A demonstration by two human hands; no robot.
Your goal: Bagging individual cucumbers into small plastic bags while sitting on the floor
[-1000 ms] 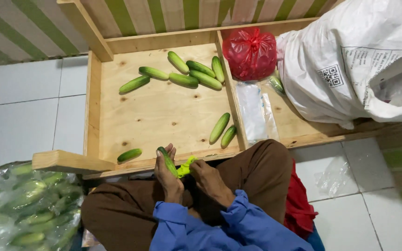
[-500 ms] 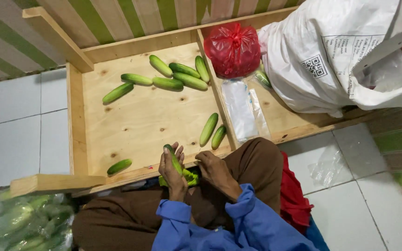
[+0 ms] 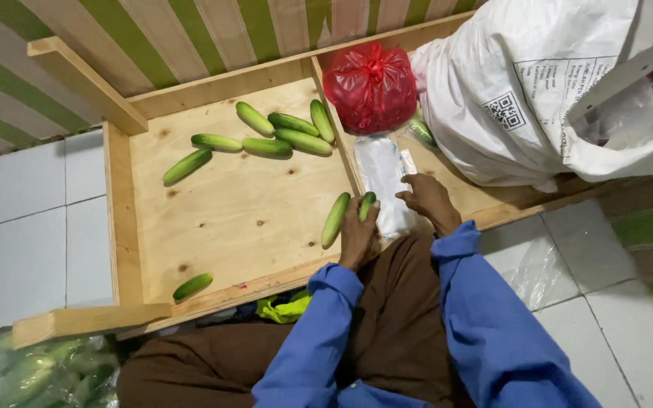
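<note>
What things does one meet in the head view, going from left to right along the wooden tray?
lone small cucumber → cluster of cucumbers → left hand on a cucumber → clear plastic bags → right hand → big white sack

Wooden tray [image 3: 122, 227], left compartment: six cucumbers [image 3: 270, 132] at the far side, one [image 3: 192, 285] at the near left corner, one [image 3: 335, 219] beside the divider [image 3: 338, 128]. Right compartment: knotted bag [image 3: 372, 85] at the far end, plastic sleeves [image 3: 383, 177] in front of it, large sack [image 3: 538, 91] to the right.
</note>
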